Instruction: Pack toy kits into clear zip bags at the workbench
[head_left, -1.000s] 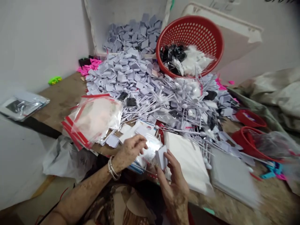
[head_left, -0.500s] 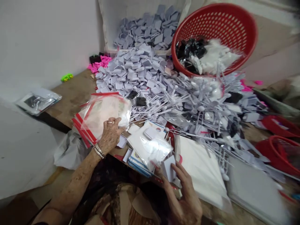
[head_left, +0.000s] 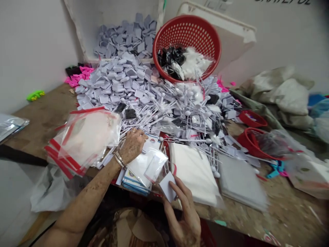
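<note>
My right hand [head_left: 183,219] is clamped on a white card [head_left: 167,188] at six o'clock, thumb and fingers pinching it. My left hand [head_left: 132,145] has moved off the zip bag [head_left: 87,140] at nine o'clock and now rests at eight o'clock by the plastic sticks [head_left: 164,116], its grip hidden. A clear sleeve [head_left: 155,166] lies between my hands.

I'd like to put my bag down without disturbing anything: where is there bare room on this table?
Bare wooden tabletop lies left, between the green toy and the zip bags. Another patch lies lower right, beside the grey sheet stack. The middle is crowded: pale plastic pieces heap around the red basket and reach the left hand.
</note>
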The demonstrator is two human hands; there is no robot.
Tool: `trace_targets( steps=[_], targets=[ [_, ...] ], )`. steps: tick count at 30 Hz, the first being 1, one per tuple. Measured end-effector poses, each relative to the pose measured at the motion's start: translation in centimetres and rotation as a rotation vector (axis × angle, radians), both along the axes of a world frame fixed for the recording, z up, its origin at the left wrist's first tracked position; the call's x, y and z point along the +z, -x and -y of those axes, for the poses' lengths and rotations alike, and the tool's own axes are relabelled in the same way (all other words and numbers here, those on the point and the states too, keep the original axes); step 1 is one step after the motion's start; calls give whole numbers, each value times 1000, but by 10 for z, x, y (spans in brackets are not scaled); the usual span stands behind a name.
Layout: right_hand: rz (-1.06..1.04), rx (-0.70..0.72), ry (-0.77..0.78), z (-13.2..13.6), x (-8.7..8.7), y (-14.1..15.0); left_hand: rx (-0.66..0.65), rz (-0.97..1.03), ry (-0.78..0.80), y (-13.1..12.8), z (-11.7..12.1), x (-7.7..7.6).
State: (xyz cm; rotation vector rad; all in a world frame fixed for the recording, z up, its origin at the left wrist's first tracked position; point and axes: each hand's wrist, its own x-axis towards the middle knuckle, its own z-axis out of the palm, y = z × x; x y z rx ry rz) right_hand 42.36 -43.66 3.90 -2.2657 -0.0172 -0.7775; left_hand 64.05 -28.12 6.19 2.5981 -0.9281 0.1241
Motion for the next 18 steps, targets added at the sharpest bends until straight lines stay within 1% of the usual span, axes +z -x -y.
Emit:
trace_targets(
  steps=[3, 6, 10, 14, 18],
  targets=[
    [-18, 10, -4, 3, -5, 6, 29, 14, -29, -13, 12, 6],
    [-19, -20, -36, 4, -11, 11, 104, 65, -6, -33, 16, 13],
    [10, -59, -77, 3, -17, 13, 236, 106, 19, -71, 15, 24],
    [38, -66, -36, 4, -22, 9, 346, 139, 12, -113, 16, 32],
    [73, -72, 13, 4, -27, 3, 361, 128, -24, -144, 26, 32]
  ],
)
